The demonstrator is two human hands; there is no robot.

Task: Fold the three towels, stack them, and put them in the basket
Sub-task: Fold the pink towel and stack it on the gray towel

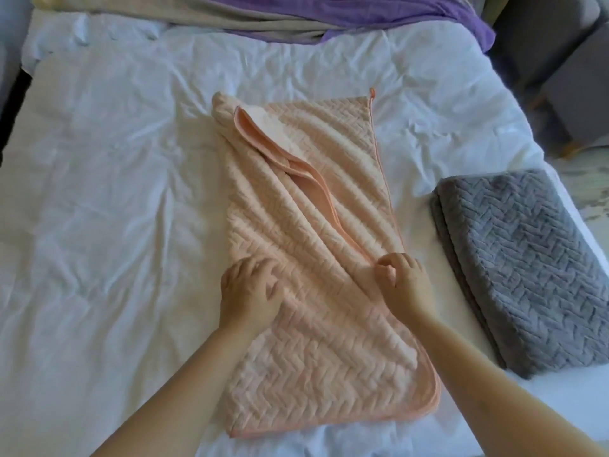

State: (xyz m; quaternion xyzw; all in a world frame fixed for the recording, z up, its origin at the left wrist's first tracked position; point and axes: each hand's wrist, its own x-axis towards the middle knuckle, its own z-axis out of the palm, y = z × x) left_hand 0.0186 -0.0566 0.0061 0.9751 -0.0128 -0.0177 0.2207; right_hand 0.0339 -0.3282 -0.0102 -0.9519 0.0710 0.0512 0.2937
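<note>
A peach towel (316, 225) with a zigzag weave lies lengthwise in the middle of the white bed sheet (115, 209), folded roughly in half with its upper layer skewed and its edges uneven. My left hand (250, 288) rests on the towel's left part with fingers bent onto the fabric. My right hand (403, 280) pinches the towel's loose edge near its right side. A grey towel (527, 268), folded into a thick rectangle, sits to the right near the bed's edge. No basket is in view.
Purple cloth (379, 14) and beige cloth (204, 18) lie bunched along the far side of the bed. Grey upholstered furniture (566, 61) stands beyond the bed's right edge.
</note>
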